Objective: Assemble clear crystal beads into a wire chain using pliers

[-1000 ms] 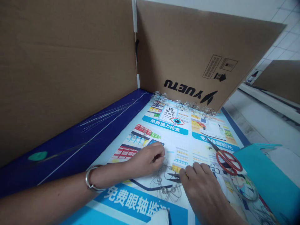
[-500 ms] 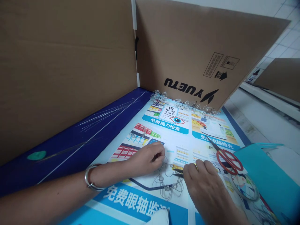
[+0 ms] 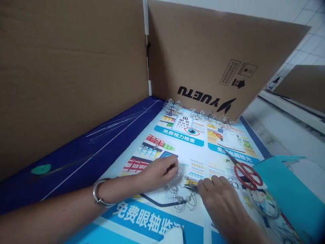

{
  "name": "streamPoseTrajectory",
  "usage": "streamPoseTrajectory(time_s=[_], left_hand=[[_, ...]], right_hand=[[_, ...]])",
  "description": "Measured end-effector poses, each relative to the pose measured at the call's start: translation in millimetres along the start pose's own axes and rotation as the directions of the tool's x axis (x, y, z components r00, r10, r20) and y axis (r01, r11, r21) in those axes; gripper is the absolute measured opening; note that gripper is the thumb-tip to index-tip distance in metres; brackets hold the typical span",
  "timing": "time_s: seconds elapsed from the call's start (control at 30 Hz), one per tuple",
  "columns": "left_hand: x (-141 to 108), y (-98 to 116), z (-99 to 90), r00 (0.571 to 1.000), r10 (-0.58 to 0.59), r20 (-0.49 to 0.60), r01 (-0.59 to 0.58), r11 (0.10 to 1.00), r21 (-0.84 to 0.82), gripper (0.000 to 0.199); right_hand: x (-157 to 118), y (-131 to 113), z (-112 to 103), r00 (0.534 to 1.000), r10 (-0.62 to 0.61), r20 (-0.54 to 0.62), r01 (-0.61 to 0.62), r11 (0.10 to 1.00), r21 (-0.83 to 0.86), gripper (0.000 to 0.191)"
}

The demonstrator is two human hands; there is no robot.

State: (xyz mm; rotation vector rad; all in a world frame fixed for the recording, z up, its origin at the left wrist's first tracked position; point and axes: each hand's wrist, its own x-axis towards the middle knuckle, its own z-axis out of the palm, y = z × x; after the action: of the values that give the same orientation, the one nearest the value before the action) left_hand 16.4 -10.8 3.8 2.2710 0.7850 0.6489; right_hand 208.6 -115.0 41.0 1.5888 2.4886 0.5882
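Observation:
My left hand [image 3: 161,171] is closed in a pinch on one end of a beaded wire [image 3: 180,199]. This thin silvery wire curves in a loose ring with clear beads and loops, over the printed sheet. In my right hand [image 3: 220,200] is a pair of pliers [image 3: 191,187], its grip hidden inside my fingers. The narrow jaws point left, pressed together at the near side of the wire ring. Whether they pinch a strand is too fine to tell.
Red-handled scissors [image 3: 248,175] lie right of my right hand, beside a coil of wire [image 3: 275,211] and a teal folder [image 3: 291,189]. More beaded wire pieces [image 3: 200,113] line the foot of the cardboard wall [image 3: 203,57]. A green blob [image 3: 41,169] sits far left.
The pliers' jaws were apart half a second ago and are now together, a little farther left. My left hand has hardly moved.

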Motion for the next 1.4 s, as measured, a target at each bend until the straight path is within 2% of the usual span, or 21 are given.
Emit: streamPoseTrajectory(time_s=[0.27, 0.53, 0.7, 0.8, 1.0, 1.17, 1.4], left_hand=[[0.6, 1.2, -2.5, 1.000, -0.003, -0.014, 0.003, 1.000, 0.012, 0.011], [-0.1, -0.3, -3.2, 0.999, 0.053, -0.013, -0.052, 0.998, 0.044, 0.012], [-1.2, -2.1, -2.7, 0.998, 0.058, -0.007, -0.057, 0.997, 0.060, 0.011], [-2.0, -2.2, -2.2, 0.998, 0.060, -0.004, -0.060, 0.995, 0.074, 0.011], [-1.6, 0.2, -3.0, 0.999, 0.027, -0.043, -0.024, 0.997, 0.073, 0.013], [-3.0, -0.4, -2.5, 0.997, 0.078, 0.022, -0.079, 0.995, 0.059, 0.011], [-5.5, -2.0, -0.9, 0.991, 0.102, 0.083, -0.112, 0.987, 0.114, 0.009]], right_hand=[[-3.3, 3.0, 2.7, 0.998, 0.057, 0.020, -0.058, 0.997, 0.044, 0.019], [-3.6, 6.0, 4.9, 0.987, 0.116, 0.110, -0.127, 0.987, 0.095, 0.014], [0.4, 9.2, 3.8, 0.962, 0.171, 0.214, -0.201, 0.971, 0.127, 0.009], [4.0, 10.8, 2.1, 0.941, 0.197, 0.274, -0.245, 0.957, 0.154, 0.011], [7.7, 12.6, 0.6, 0.930, 0.176, 0.323, -0.244, 0.952, 0.184, 0.020], [12.5, 17.8, -0.9, 0.888, 0.271, 0.372, -0.345, 0.926, 0.150, 0.024], [14.1, 19.1, -2.5, 0.884, 0.264, 0.386, -0.340, 0.930, 0.142, 0.022]])
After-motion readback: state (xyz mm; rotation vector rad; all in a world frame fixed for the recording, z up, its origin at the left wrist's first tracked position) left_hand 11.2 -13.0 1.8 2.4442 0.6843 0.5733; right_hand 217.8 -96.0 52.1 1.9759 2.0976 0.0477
